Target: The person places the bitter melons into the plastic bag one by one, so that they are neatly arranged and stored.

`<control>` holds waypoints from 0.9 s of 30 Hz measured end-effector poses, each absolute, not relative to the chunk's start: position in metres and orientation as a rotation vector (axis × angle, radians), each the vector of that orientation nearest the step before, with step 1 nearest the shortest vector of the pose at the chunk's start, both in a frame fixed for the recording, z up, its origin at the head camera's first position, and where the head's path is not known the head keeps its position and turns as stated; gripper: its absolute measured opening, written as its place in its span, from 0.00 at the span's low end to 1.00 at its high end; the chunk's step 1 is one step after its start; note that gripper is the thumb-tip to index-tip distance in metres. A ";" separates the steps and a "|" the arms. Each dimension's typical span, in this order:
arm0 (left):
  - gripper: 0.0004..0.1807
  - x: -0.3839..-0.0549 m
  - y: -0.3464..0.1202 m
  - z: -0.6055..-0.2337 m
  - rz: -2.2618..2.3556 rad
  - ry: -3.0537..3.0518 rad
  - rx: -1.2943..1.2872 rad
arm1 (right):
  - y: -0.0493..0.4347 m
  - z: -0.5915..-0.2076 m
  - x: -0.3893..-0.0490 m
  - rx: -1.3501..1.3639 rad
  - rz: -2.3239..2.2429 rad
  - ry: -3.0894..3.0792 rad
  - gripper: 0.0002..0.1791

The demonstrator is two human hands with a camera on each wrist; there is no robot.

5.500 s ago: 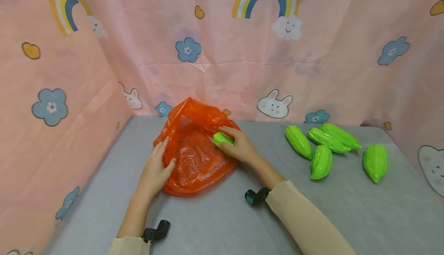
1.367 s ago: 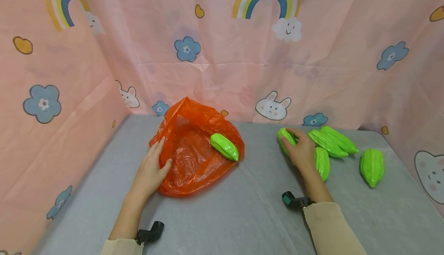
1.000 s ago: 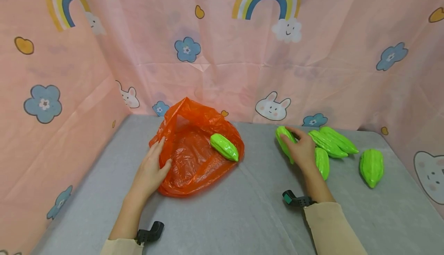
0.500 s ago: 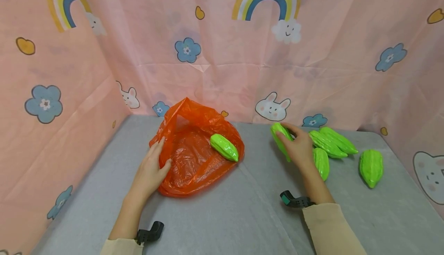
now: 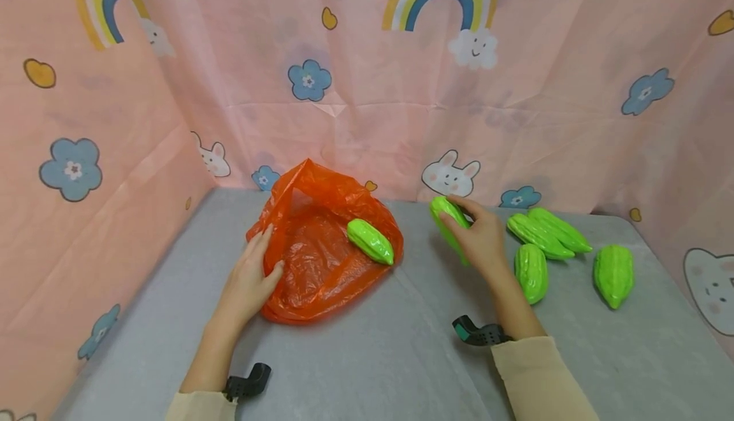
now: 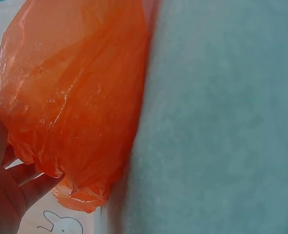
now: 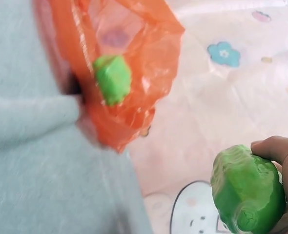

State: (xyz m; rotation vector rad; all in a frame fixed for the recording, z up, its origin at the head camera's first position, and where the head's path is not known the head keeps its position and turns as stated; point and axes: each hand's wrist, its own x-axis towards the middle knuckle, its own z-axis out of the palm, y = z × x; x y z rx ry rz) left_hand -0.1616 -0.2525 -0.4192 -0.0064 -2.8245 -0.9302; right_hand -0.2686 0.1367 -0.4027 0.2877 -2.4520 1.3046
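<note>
Right hand (image 5: 482,237) pinches a green gourd (image 5: 440,209); only the right wrist view shows the nub on its blunt end. Left hand (image 5: 248,276), fingers extended, touches an orange bag (image 5: 312,265); its outer flank shows best from the left wrist. From the right hand: bag at nine o'clock, second gourd (image 5: 370,241) lying on its near side. Head view only: four loose gourds (image 5: 531,274) on the bench (image 5: 373,363), three to four o'clock.

Legible markings: none

Head view and both wrist views: no text, label, brand, number or sign can be read on the orange bag (image 5: 312,268), the green gourds (image 5: 371,241), the pink backdrop (image 5: 229,77) or the black wrist devices (image 5: 256,380).
</note>
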 end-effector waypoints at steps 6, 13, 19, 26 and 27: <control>0.41 -0.163 -0.251 -0.419 -0.935 -2.810 -0.032 | 0.127 -0.388 -0.263 0.337 1.315 -2.454 0.23; 0.41 -0.161 -0.252 -0.417 -0.933 -2.816 -0.008 | 0.108 -0.374 -0.261 0.412 1.360 -2.437 0.22; 0.41 -0.161 -0.252 -0.415 -0.931 -2.826 -0.003 | 0.087 -0.367 -0.259 0.450 1.430 -2.405 0.22; 0.42 -0.160 -0.253 -0.414 -0.941 -2.830 0.012 | 0.059 -0.365 -0.258 0.509 1.481 -2.379 0.21; 0.42 -0.160 -0.253 -0.413 -0.943 -2.828 0.015 | 0.054 -0.364 -0.257 0.522 1.491 -2.378 0.21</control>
